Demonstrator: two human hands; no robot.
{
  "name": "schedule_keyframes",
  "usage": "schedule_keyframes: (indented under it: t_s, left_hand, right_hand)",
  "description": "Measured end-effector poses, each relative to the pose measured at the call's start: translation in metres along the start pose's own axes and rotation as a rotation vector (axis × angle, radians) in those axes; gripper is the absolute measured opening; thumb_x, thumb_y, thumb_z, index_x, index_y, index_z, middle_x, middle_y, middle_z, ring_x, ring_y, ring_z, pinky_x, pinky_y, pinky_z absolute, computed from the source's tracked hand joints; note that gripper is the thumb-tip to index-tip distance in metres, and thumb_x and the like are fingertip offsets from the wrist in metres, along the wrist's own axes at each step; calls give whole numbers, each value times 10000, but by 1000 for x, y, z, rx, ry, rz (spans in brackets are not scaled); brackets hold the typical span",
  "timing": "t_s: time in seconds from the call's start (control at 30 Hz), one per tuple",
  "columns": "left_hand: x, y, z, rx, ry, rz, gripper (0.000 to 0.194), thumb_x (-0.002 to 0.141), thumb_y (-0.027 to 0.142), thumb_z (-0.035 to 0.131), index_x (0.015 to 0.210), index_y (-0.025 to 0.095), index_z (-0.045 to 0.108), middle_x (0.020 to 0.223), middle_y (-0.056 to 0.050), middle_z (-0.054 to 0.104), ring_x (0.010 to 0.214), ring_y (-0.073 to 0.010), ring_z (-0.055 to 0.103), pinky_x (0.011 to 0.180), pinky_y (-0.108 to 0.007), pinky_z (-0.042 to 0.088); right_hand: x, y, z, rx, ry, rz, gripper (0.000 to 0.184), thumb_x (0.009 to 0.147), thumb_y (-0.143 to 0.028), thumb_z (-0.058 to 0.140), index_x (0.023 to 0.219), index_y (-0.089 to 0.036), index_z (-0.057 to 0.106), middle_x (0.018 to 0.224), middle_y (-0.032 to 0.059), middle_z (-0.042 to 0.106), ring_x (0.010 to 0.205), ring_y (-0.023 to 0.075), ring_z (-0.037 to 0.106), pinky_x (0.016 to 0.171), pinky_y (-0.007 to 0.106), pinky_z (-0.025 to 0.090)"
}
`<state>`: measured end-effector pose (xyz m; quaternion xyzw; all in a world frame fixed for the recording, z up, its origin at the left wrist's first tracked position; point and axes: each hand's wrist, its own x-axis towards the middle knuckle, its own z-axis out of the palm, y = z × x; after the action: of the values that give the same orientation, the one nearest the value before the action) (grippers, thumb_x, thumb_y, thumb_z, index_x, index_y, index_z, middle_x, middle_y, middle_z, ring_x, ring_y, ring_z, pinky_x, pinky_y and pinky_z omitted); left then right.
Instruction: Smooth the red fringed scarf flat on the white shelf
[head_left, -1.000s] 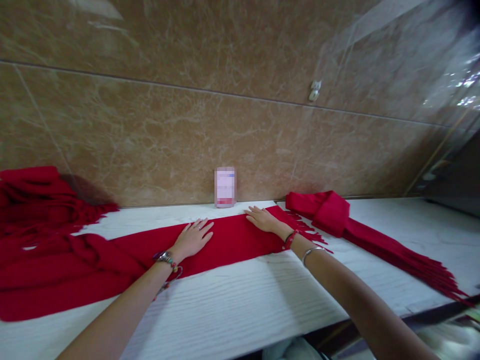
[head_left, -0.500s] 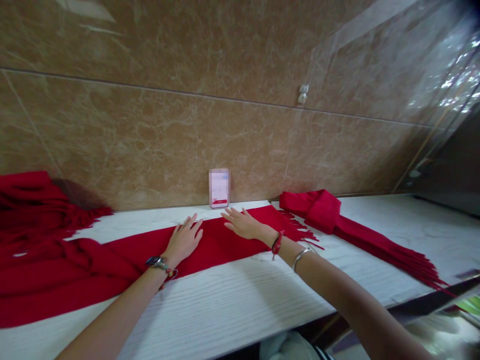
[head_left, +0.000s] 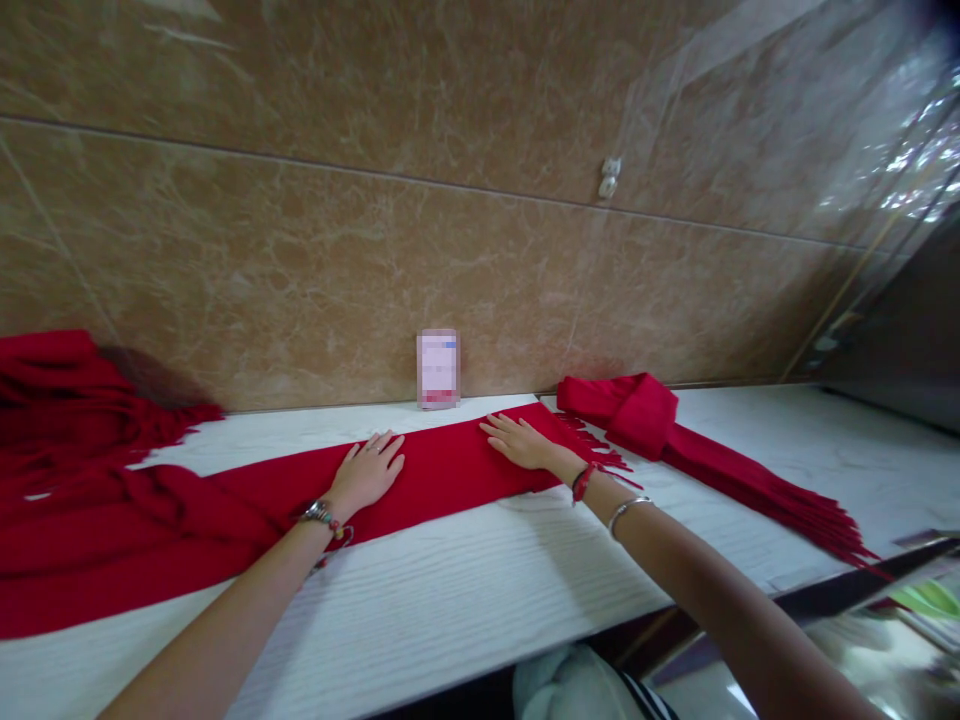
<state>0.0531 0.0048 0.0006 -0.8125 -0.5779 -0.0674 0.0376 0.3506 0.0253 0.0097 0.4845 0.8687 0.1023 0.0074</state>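
A long red scarf (head_left: 442,470) lies stretched across the white tabletop, smooth in the middle, with its fringe at the right end. On the left it runs into loose, wrinkled folds. My left hand (head_left: 369,472) rests flat on the scarf near its middle, fingers spread. Further right, close to the fringed end, my right hand (head_left: 517,442) lies flat on the same cloth with its fingers stretched out. Neither hand grips anything.
A folded red scarf (head_left: 645,415) with a long fringed tail lies at the right. Bunched red fabric (head_left: 45,390) is heaped at the left. A phone (head_left: 439,370) leans upright against the brown tiled wall (head_left: 300,250). The white table's (head_left: 450,610) front edge runs below my arms.
My right hand has slid to the right along the scarf, toward its fringe. My left hand has stayed in nearly the same place. The view has shifted slightly.
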Motion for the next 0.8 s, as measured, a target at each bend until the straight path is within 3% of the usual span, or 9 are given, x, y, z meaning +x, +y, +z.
schedule_keyframes:
  t_s: [0.2, 0.4, 0.53, 0.63, 0.73, 0.8]
  left_hand:
    - [1, -2, 3, -2, 13, -5, 470, 915, 351, 237, 1342, 201, 364, 1424, -61, 313, 1307, -210, 269, 1043, -403, 232]
    - [5, -4, 6, 31, 2, -3, 488, 912, 350, 241, 1360, 181, 339, 1432, -55, 297, 1305, -221, 270, 1044, -399, 234]
    - [6, -5, 8, 25, -7, 8, 493, 911, 352, 232, 1360, 180, 340, 1435, -50, 291, 1310, -224, 260, 1046, -411, 231]
    - [7, -6, 8, 9, -4, 4, 492, 911, 368, 228, 1355, 192, 347, 1437, -51, 286, 1309, -230, 261, 1042, -434, 231]
    - [7, -6, 7, -10, -4, -1, 496, 914, 382, 221, 1358, 195, 341, 1437, -60, 286, 1310, -235, 258, 1042, -444, 226]
    - [6, -5, 8, -22, -4, 0, 496, 914, 384, 225, 1357, 194, 341, 1436, -64, 288, 1310, -239, 256, 1042, -446, 225]
  right_hand:
    - [-15, 42, 10, -2, -24, 166, 469, 944, -280, 178, 1385, -151, 274, 1421, 136, 306, 1309, 241, 254, 991, 497, 320]
    - [-30, 54, 3, -40, 19, 239, 407, 923, -204, 242, 1233, -170, 505, 1369, 144, 397, 1294, 302, 272, 946, 582, 317]
    - [-26, 19, -13, -48, 127, 211, 432, 938, -255, 228, 1312, -120, 398, 1393, 180, 344, 1314, 290, 225, 990, 546, 278]
    - [-19, -24, -20, -22, 225, -4, 472, 939, -331, 259, 1353, -115, 329, 1412, 166, 316, 1314, 274, 231, 1003, 487, 298]
    - [-16, -56, -19, -20, 203, -150, 471, 935, -359, 286, 1345, -133, 344, 1401, 149, 345, 1303, 275, 257, 984, 502, 320]
    - [-19, -62, -16, -34, 141, -205, 423, 938, -312, 297, 1311, -140, 400, 1384, 137, 377, 1293, 280, 278, 982, 523, 310]
